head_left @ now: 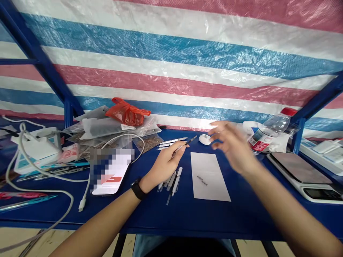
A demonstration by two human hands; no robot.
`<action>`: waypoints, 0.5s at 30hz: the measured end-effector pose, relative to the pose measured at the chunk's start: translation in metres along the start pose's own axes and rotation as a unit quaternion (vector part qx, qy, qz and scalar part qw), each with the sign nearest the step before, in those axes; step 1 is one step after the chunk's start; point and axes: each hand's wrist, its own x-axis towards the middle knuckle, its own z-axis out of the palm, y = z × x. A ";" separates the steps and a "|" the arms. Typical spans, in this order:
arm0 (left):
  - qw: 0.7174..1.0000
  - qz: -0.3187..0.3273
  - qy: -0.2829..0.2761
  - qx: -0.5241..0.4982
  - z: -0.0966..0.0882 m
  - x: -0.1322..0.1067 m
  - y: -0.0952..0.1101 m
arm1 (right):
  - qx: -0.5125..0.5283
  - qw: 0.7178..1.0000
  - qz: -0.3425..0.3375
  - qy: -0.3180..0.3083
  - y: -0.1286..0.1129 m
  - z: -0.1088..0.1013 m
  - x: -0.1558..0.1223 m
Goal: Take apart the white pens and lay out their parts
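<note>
My left hand (169, 157), with a black band on the wrist, is closed around a slim pen (191, 140) whose dark end points up and to the right. Fingers apart and blurred by motion, my right hand (232, 144) hangs open beside a white rounded case (205, 139). Below the hands lies a white paper sheet (207, 164) bearing two small dark coiled shapes (202, 180); I cannot tell if they are springs or ink. Several white pens (177, 181) lie just under my left hand, and more white pens (171, 142) lie behind it.
Left of my arm are a lit phone (116, 175), a white cable (71, 200) and blue pens (53, 169). Plastic bags and a red bag (127, 113) are heaped behind. At right stand a bottle (264, 135) and a scale (305, 175). Blue frame posts (302, 132) flank the table.
</note>
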 end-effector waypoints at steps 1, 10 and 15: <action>1.000 -0.001 -0.002 0.001 0.002 0.000 -0.001 | 0.017 1.000 0.009 -0.011 0.002 0.005 0.001; 0.998 -0.001 -0.040 0.057 0.006 -0.003 -0.009 | 0.129 0.990 0.049 0.009 0.026 0.030 -0.004; 0.993 0.011 -0.057 0.104 0.006 -0.003 -0.007 | 0.140 0.988 0.055 0.041 0.027 0.020 -0.005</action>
